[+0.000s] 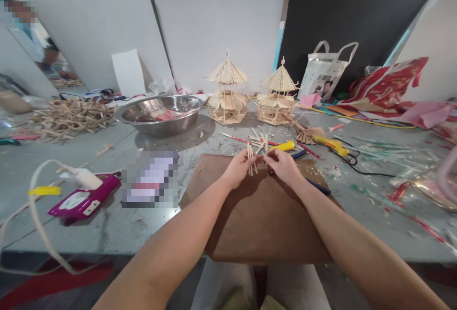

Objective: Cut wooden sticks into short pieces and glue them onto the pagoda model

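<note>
My left hand (240, 168) is closed on several thin wooden sticks (251, 161) that stand roughly upright between its fingers. Close beside it, my right hand (282, 166) pinches another light wooden stick (266, 144). Both hands are above the far part of a brown board (257, 224). Just beyond the right hand lie pliers with yellow and blue handles (283, 146). Two small pagoda models made of sticks, a taller one (228, 93) and a shorter one (278, 95), stand farther back on the table.
A steel basin (160, 126) holding red-and-white packets stands left of the models, near a heap of wooden sticks (73, 117). At the left are a purple power strip (85, 198) and a phone (152, 176). A yellow-handled glue gun or iron (332, 145) with its cord lies right.
</note>
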A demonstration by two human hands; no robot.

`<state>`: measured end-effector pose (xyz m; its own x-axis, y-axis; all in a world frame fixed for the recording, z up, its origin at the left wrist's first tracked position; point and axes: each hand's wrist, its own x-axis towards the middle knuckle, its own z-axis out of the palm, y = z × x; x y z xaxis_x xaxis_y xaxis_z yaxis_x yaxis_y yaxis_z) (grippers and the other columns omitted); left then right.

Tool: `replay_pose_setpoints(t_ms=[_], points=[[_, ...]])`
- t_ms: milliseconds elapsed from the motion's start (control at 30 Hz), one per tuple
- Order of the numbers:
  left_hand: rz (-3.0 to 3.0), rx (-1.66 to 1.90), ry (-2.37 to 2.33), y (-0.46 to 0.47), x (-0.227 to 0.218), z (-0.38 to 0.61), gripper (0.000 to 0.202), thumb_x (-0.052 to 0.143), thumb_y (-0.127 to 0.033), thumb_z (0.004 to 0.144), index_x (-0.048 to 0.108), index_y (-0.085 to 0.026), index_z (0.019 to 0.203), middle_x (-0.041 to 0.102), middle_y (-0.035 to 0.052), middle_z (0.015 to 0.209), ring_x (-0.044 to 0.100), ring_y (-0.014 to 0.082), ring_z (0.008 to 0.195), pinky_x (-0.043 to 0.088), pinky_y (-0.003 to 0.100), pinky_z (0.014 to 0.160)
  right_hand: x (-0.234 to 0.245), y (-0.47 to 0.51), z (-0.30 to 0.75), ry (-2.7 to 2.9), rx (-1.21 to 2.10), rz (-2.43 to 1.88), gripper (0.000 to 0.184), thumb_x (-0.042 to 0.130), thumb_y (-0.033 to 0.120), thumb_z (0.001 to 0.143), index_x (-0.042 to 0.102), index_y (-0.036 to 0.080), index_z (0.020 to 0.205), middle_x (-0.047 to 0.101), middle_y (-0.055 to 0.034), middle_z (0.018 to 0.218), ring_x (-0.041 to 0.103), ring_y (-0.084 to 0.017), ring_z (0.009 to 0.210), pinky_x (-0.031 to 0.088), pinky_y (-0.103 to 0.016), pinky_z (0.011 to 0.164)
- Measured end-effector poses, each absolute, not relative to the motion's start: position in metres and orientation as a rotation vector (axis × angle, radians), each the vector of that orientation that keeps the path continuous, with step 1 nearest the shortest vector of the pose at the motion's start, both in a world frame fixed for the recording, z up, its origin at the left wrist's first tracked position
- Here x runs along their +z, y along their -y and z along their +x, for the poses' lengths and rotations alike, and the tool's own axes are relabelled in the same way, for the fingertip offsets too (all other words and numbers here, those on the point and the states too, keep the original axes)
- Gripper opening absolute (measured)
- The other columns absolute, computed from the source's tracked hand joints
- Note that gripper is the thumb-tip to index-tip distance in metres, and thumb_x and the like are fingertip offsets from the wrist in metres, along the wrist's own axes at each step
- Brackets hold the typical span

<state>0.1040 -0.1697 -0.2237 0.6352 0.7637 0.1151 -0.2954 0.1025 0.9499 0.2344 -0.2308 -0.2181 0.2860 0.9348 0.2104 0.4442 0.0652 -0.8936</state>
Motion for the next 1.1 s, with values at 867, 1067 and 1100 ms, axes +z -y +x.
replay_pose_setpoints(t_ms=[867, 1067, 1100], points=[[2.033, 0.708, -0.551, 0.177, -0.209, 0.098, 0.015, 0.053, -0.027, 0.066, 0.061, -0.017, 0.057, 0.055, -0.0011, 0.054, 0.048, 0.0106, 0.052, 0.036, 0.019, 0.050, -0.200, 0.248, 0.224, 1.317, 0.720, -1.016, 0.014, 0.043, 0.034, 0.076, 0.044, 0.020, 0.075, 0.060, -0.0045, 0.096, 0.056, -0.014, 0.085, 0.041, -0.032, 0.082], [2.012, 0.689, -0.492, 0.175, -0.214, 0.099, 0.012, 0.054, -0.026, 0.065, 0.062, -0.017, 0.062, 0.058, 0.0002, 0.059, 0.051, 0.0127, 0.056, 0.040, 0.020, 0.053, -0.204, 0.249, 0.225, 1.407, 0.631, -1.055, 0.015, 0.041, 0.034, 0.077, 0.046, 0.020, 0.079, 0.059, -0.0048, 0.097, 0.055, -0.014, 0.087, 0.041, -0.030, 0.080], [2.025, 0.692, -0.480, 0.174, -0.215, 0.099, 0.013, 0.053, -0.026, 0.065, 0.062, -0.017, 0.063, 0.058, 0.0001, 0.059, 0.052, 0.0128, 0.056, 0.040, 0.021, 0.053, -0.204, 0.250, 0.225, 1.436, 0.600, -1.063, 0.015, 0.041, 0.034, 0.078, 0.047, 0.020, 0.079, 0.059, -0.0048, 0.098, 0.055, -0.014, 0.087, 0.041, -0.030, 0.080]])
